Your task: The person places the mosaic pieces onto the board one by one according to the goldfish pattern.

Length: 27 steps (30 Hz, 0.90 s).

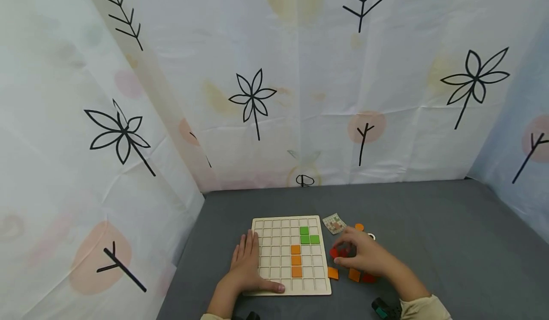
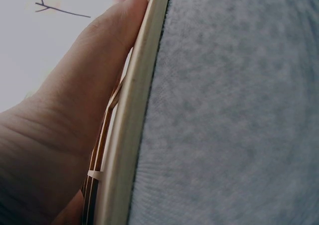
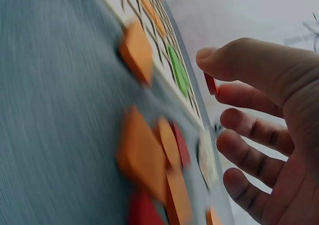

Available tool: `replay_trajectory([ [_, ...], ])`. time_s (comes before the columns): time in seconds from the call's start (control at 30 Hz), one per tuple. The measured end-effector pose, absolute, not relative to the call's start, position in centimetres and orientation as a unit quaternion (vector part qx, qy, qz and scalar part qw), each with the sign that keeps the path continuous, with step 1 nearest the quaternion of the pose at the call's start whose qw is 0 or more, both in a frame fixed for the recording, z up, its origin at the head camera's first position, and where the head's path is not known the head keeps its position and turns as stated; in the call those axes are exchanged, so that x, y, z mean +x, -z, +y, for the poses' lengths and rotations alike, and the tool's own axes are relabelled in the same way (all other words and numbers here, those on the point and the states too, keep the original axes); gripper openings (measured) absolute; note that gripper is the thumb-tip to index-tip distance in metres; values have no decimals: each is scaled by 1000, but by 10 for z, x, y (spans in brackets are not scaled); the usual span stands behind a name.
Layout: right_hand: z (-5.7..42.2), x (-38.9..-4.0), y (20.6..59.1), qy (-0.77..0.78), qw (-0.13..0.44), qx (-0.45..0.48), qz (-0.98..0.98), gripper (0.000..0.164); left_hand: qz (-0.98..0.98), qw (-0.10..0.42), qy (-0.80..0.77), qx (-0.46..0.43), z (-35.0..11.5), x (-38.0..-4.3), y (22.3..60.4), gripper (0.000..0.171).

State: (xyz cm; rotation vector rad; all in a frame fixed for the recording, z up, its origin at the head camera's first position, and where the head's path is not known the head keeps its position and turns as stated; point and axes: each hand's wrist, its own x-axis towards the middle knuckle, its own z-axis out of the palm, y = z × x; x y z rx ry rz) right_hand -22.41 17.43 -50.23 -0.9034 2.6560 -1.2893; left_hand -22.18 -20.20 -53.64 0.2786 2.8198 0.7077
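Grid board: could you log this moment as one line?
left grip: rests on grid board | right grip: pinches red piece | on board: green pieces, orange pieces

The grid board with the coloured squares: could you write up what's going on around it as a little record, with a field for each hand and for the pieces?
Board: pale grid board lying on a grey surface
Pieces on it: three green squares in an L; three orange squares in a column
Left hand: left hand rests on the board's left side, fingers straight
Right hand: right hand pinches a red piece between thumb and index finger
Right of board: small patterned card, loose orange pieces
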Motion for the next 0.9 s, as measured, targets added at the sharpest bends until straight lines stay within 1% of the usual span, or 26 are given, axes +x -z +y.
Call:
replay_trajectory([
  [0.1, 155, -222, 501, 404, 43, -287, 868, 18, 959, 111, -244, 95, -202, -222, 537, 170],
  [0.4, 110, -214, 507, 360, 38, -285, 888, 19, 959, 112, -243, 95, -201, -222, 534, 169],
  [0.77, 97, -214, 516, 308, 32, -272, 911, 29, 957, 119, -246, 95, -201, -222, 532, 168],
  [0.9, 97, -213, 517, 312, 19, -292, 904, 27, 958, 119, -242, 97, -201, -223, 531, 168],
])
